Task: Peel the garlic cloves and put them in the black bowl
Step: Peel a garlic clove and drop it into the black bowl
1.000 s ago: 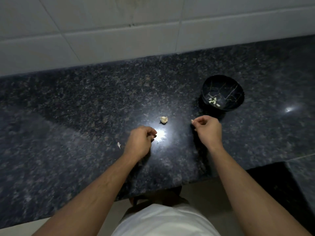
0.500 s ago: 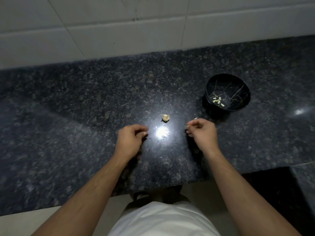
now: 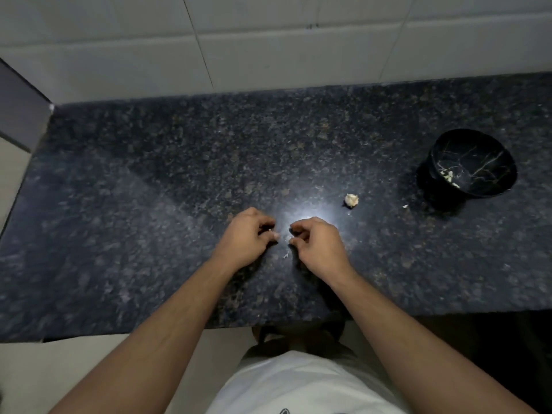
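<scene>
Our curled hands (image 3: 283, 237) show no clear hold; garlic (image 3: 351, 200) lies at two o'clock, nearer right hand (image 3: 316, 246).

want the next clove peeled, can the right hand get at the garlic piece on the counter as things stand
Probably yes: the garlic piece lies in the open just beyond the right hand, with only bare counter between, though its fingers are curled.
</scene>
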